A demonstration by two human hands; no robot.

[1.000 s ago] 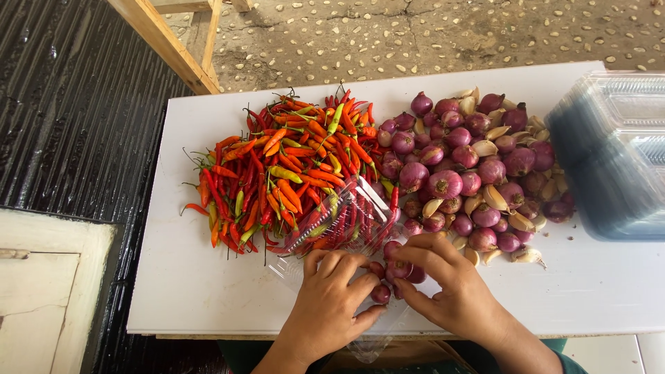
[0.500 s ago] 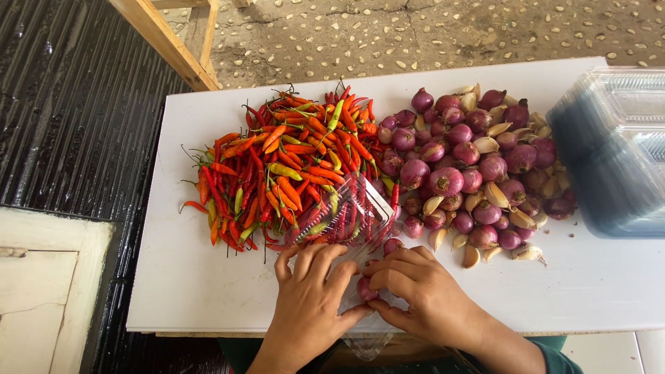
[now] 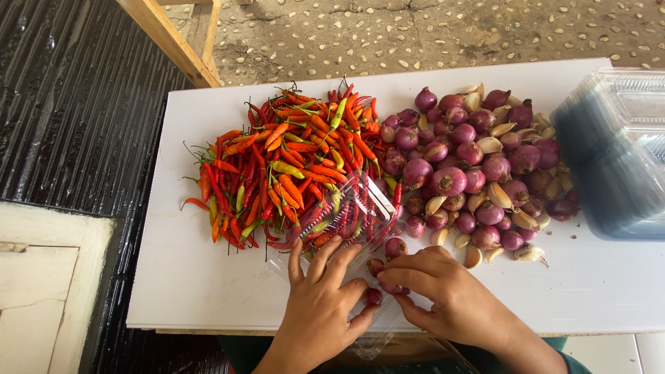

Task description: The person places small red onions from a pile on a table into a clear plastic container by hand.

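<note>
Change since earlier frames: both hands are sitting closer together over the clear plastic container than a second ago; its open lid is standing in the same place against the chilli pile.
Step in hand: judged to be the filling of the container, with a few shallots already lying in its tray near the table's front edge.
Left hand: lying flat on the container, fingers spread, gripping nothing.
Right hand: fingers curled together over the shallots in the tray; whether they are pinching one cannot be told.
Next move calls for: steadying the thin tray while more is placed in, and keeping its lid free.
Chillies: red, orange and green pile, touching the lid.
Loose shallots and garlic cloves: heap just beside the right hand.
Stacked clear containers: at the right edge, well apart.
Obstruction: chilli stems are crowding the lid hinge side.
</note>
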